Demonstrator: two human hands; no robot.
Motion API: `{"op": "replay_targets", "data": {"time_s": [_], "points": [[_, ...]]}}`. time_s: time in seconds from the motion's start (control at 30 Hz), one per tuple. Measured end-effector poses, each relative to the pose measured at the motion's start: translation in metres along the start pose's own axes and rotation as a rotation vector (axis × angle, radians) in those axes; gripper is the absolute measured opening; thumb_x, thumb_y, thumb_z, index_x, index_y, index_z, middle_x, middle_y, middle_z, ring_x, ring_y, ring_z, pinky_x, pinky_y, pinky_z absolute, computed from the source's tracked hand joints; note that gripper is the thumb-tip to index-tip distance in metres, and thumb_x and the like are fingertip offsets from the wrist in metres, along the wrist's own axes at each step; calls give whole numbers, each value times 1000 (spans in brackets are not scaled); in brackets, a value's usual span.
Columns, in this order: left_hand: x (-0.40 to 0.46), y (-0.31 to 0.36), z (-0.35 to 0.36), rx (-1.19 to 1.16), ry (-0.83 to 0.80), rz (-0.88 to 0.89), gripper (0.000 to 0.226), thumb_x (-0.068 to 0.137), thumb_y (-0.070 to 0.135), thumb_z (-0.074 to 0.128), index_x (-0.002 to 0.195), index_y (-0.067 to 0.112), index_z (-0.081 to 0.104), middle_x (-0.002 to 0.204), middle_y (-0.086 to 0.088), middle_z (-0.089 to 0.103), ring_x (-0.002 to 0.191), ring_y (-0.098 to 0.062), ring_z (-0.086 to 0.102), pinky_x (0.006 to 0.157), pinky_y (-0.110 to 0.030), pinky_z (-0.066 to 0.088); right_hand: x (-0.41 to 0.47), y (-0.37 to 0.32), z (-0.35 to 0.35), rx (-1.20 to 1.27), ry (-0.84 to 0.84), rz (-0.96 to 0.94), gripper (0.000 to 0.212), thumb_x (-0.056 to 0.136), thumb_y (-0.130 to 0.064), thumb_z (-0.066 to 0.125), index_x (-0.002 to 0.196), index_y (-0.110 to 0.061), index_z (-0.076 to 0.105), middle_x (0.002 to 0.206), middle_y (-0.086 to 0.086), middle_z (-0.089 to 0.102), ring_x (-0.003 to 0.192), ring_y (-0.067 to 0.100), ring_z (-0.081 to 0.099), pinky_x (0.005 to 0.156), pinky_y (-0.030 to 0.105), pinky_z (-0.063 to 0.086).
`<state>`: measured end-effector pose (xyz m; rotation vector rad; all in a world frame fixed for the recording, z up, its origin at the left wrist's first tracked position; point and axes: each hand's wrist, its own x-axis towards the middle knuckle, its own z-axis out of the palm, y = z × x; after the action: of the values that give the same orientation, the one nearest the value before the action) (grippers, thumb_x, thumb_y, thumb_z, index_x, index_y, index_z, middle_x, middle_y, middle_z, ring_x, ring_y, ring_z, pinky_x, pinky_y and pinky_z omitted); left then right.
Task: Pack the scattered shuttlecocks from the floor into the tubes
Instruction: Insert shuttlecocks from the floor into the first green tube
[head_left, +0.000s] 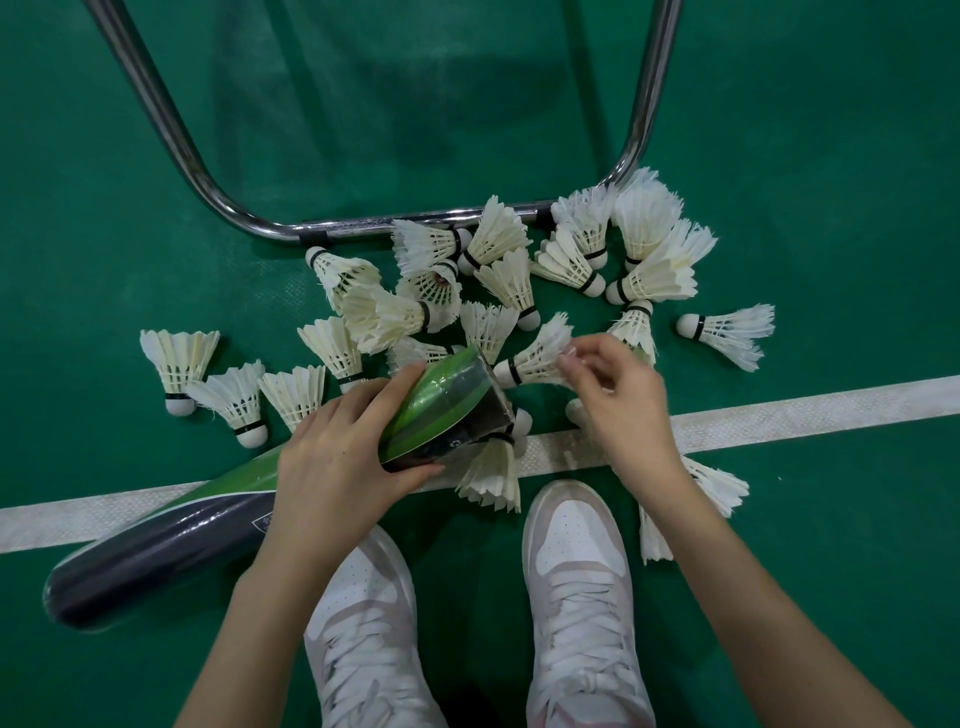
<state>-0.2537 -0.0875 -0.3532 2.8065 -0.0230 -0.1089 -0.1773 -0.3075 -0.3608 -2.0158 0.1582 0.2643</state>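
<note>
Two white lace-up sneakers at the very bottom, toes up to a white court line on the green floor.

Just above the left shoe, left hand wrapped round a green and black shuttlecock tube, fingers over the top, thumb under. Tube lying tilted, open mouth up and to the right, closed end low and far left of that hand.

Right beside the mouth, a feather shuttlecock, round cork tip pointing at the opening, not inside. Right hand pinching its feathers with thumb and fingertips.

Behind both hands, a big pile of loose shuttlecocks on the floor, some touching, some on top of others. Three more left of the tube hand, cork tips down. One alone to the far right. A few under the right wrist and arm, partly hidden.

Past the pile, a shiny bent metal pipe frame, its low bar touching the farthest shuttlecocks.
</note>
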Motion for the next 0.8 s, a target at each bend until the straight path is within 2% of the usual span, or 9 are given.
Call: {"op": "replay_targets", "data": {"time_s": [0.13,0.23,0.33,0.47,0.6,0.67,0.8], "points": [[-1,-1,1,-2,-13,-4,91,59,49,79,138,28,41,116,-3,62,94,-28,62,72,-38,50,-6,-15,-9,88,32,-47,16,89,-16,60,84,-31,56,79,-11,65,83,9,64,81,25,49],[-1,0,1,-1,-14,-8,90,59,49,79,138,28,41,116,-3,62,93,-28,62,71,-37,50,-14,-22,-8,142,33,-63,21,88,-15,60,82,-34,56,76,-13,64,78,1,62,78,21,49],[0,0,1,2,-11,-12,90,59,50,79,138,28,41,115,-3,62,94,-27,62,71,-37,50,-19,-27,-3,218,-26,-52,20,88,-15,60,83,-34,58,76,-14,66,79,-3,62,77,17,49],[-1,1,2,-8,-15,4,90,59,49,79,138,27,42,116,-3,62,96,-28,62,73,-39,50,-27,-28,10,229,-225,-30,14,88,-18,60,88,-33,60,84,-13,68,86,3,64,82,24,52],[-1,4,2,-18,-23,2,93,57,46,81,138,28,41,115,-4,62,97,-29,61,72,-40,50,-35,-26,23,282,-270,14,10,84,-31,64,93,-31,59,93,-5,67,93,11,63,87,35,52],[-1,4,2,-18,-21,6,93,56,45,82,138,28,40,115,-4,62,96,-30,61,72,-41,50,-38,-25,25,268,-270,22,21,79,-26,71,95,-30,57,94,-8,66,93,9,62,87,30,51],[-3,5,4,-6,-23,22,92,56,47,80,137,27,41,114,-5,62,94,-31,62,73,-41,50,-43,-25,27,176,-289,22,37,73,-16,76,100,-29,53,89,-16,64,85,-3,59,79,12,47]]}}
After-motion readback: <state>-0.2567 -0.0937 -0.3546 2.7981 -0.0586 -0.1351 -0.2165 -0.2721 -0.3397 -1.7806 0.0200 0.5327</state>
